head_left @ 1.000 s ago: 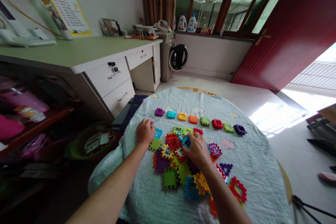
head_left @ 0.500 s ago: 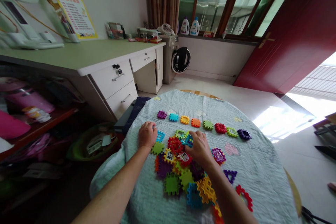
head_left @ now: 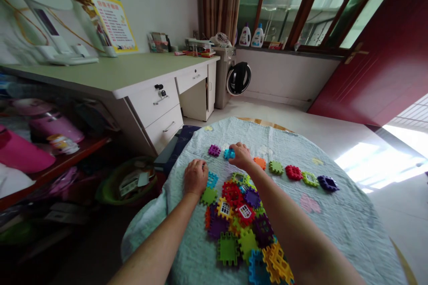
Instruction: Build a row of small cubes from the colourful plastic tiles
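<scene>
A round table under a pale green cloth (head_left: pixel 334 222) carries a heap of coloured plastic interlocking tiles (head_left: pixel 240 222). Beyond the heap runs a row of single tiles: purple (head_left: pixel 214 150), blue (head_left: pixel 229 154), orange (head_left: pixel 259 163), green (head_left: pixel 276 167), red (head_left: pixel 293 172), light green (head_left: pixel 310 178), dark purple (head_left: pixel 327 183). My right hand (head_left: pixel 241 156) reaches over the heap to that row, its fingers closed on the blue tile. My left hand (head_left: pixel 195 177) rests curled on the cloth at the heap's left, touching a blue tile (head_left: pixel 211 179).
A long green-topped desk (head_left: pixel 110 73) with drawers stands to the left. A washing machine (head_left: pixel 232 75) sits by the window. A red door (head_left: pixel 384 53) stands open on the right. A green basin (head_left: pixel 123 185) and shelves of clutter lie low on the left.
My right hand has lifted a blue tile from the heap and carried it forward to the far row. My left hand stays put. The camera has tilted a little downward.
</scene>
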`<state>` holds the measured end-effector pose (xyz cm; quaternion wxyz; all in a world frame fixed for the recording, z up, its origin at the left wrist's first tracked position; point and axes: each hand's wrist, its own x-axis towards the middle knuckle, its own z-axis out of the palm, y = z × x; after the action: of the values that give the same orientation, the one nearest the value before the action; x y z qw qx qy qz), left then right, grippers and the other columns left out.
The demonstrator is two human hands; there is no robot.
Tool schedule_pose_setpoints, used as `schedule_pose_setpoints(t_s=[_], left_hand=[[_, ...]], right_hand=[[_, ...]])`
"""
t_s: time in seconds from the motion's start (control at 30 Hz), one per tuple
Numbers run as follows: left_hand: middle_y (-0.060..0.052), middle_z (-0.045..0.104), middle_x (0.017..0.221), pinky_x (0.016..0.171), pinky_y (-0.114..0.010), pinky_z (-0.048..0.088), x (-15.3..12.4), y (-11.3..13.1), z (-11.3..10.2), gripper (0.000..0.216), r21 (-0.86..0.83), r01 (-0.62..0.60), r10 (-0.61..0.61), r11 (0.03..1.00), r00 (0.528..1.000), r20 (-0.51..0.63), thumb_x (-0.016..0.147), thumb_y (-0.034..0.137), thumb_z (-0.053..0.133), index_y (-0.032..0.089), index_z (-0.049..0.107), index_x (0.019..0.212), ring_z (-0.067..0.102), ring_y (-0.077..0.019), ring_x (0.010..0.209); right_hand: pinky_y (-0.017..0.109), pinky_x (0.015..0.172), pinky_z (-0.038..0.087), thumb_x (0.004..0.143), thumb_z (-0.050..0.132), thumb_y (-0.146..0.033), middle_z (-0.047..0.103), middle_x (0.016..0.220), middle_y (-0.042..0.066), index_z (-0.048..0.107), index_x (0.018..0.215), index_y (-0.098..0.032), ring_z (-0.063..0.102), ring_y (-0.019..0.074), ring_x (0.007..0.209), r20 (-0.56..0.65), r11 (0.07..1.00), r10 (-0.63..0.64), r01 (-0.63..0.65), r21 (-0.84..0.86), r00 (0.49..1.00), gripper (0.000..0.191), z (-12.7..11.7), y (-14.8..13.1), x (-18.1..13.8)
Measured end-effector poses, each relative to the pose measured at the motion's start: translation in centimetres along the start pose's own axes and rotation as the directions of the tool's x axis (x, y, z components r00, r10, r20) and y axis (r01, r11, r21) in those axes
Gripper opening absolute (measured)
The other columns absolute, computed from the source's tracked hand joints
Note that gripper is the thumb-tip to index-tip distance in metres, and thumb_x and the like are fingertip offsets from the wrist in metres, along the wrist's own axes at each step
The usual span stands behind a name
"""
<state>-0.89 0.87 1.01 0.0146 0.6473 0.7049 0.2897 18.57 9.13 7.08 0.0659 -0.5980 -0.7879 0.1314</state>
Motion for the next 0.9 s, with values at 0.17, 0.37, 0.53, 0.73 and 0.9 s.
schedule_pose_setpoints(t_s=[0.17, 0.37, 0.53, 0.73, 0.9], left_hand=[[-0.010, 0.067, 0.101, 0.091, -0.038, 0.045, 0.0, 0.3, -0.3, 0.023, -0.014, 0.013, -0.013, 1.000, 1.000, 0.008, 0.091, 0.024, 0.045, 0.017, 0.066, 0.098, 0.059, -0.0251, 0.099], [-0.010, 0.067, 0.101, 0.092, -0.038, 0.045, 0.0, 0.3, -0.4, 0.022, -0.015, 0.022, -0.022, 1.000, 1.000, 0.011, 0.090, 0.023, 0.046, 0.018, 0.066, 0.097, 0.059, -0.0244, 0.099], [-0.009, 0.066, 0.103, 0.092, -0.037, 0.044, 0.0, 0.3, -0.4, 0.021, -0.007, 0.029, -0.029, 1.000, 0.999, 0.028, 0.090, 0.023, 0.046, 0.018, 0.066, 0.097, 0.059, -0.0242, 0.100], [-0.009, 0.066, 0.103, 0.092, -0.037, 0.044, 0.0, 0.4, -0.4, 0.020, 0.002, 0.022, -0.022, 1.000, 0.999, 0.025, 0.090, 0.023, 0.046, 0.019, 0.065, 0.097, 0.059, -0.0252, 0.100], [-0.009, 0.066, 0.102, 0.092, -0.037, 0.044, 0.0, 0.4, -0.4, 0.020, 0.002, 0.023, -0.023, 1.000, 0.999, 0.027, 0.089, 0.022, 0.047, 0.018, 0.065, 0.096, 0.059, -0.0251, 0.100]], right_hand=[[0.038, 0.090, 0.035, 0.072, 0.067, -0.032, 0.052, 0.127, 0.012, 0.058, 0.127, -0.025, 0.046, 0.0293, 0.115, 0.024, 1.000, -0.005, 0.005, -0.021, 1.000, 0.056, 0.7, -0.4, 2.0], [0.040, 0.090, 0.036, 0.070, 0.069, -0.032, 0.055, 0.126, 0.013, 0.055, 0.131, -0.025, 0.047, 0.0315, 0.115, 0.087, 0.998, -0.008, 0.013, -0.057, 0.996, 0.063, 1.4, -0.3, 2.5], [0.040, 0.092, 0.036, 0.071, 0.070, -0.031, 0.054, 0.131, 0.014, 0.044, 0.141, -0.023, 0.049, 0.0310, 0.118, 0.101, 0.997, -0.023, 0.030, -0.065, 0.995, 0.075, 1.0, -0.4, 2.4], [0.039, 0.091, 0.038, 0.073, 0.068, -0.027, 0.058, 0.125, 0.013, 0.052, 0.131, -0.022, 0.053, 0.0294, 0.114, 0.106, 0.998, -0.018, 0.024, -0.064, 0.994, 0.060, 0.6, -0.7, 2.2], [0.041, 0.092, 0.038, 0.073, 0.070, -0.027, 0.058, 0.125, 0.015, 0.053, 0.130, -0.019, 0.053, 0.0311, 0.114, 0.092, 0.999, -0.009, 0.012, -0.037, 0.996, 0.060, 0.7, -0.9, 1.8]])
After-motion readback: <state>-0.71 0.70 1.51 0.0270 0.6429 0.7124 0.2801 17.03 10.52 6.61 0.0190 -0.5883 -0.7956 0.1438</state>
